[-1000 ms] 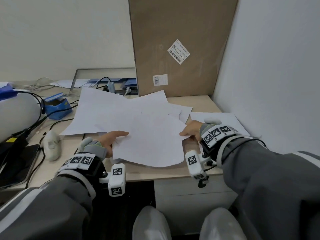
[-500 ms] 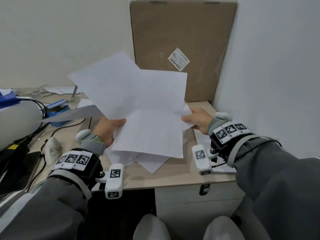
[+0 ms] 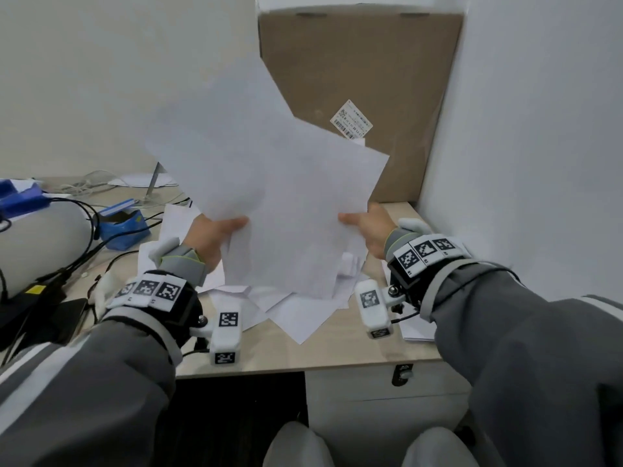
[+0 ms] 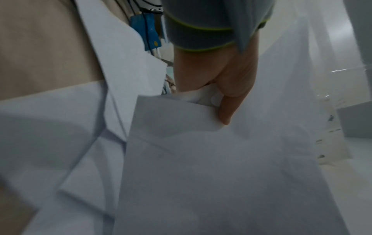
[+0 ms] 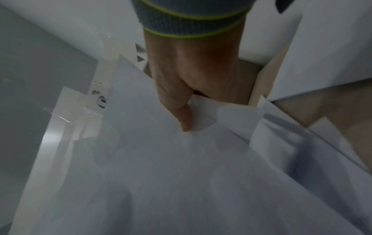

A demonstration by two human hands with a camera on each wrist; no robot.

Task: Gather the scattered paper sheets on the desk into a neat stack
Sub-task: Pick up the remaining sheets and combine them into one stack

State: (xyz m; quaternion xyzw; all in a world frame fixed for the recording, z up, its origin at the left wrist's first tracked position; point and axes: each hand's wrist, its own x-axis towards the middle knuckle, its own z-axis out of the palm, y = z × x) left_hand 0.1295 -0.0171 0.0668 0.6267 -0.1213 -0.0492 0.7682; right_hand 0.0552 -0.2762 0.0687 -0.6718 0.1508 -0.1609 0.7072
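A fanned bundle of white paper sheets (image 3: 269, 183) stands nearly upright above the desk, its corners splayed at different angles. My left hand (image 3: 215, 235) pinches its left edge, thumb in front (image 4: 231, 101). My right hand (image 3: 365, 227) pinches the right edge, thumb on the front sheet (image 5: 181, 114). The fingers behind the bundle are hidden. The lower corners of the sheets (image 3: 300, 318) hang down onto the desk (image 3: 337, 352). One more sheet (image 3: 416, 328) lies flat under my right wrist.
A tall brown cardboard box (image 3: 364, 79) leans against the wall behind the bundle. To the left are a blue box (image 3: 123, 224), black cables (image 3: 84, 251), a white rounded device (image 3: 37, 244) and a dark phone (image 3: 64, 318). A white wall closes off the right side.
Both hands have lifted the sheets from flat on the desk and tilted them upright. The bundle has risen higher since half a second ago, and my hands have moved closer together.
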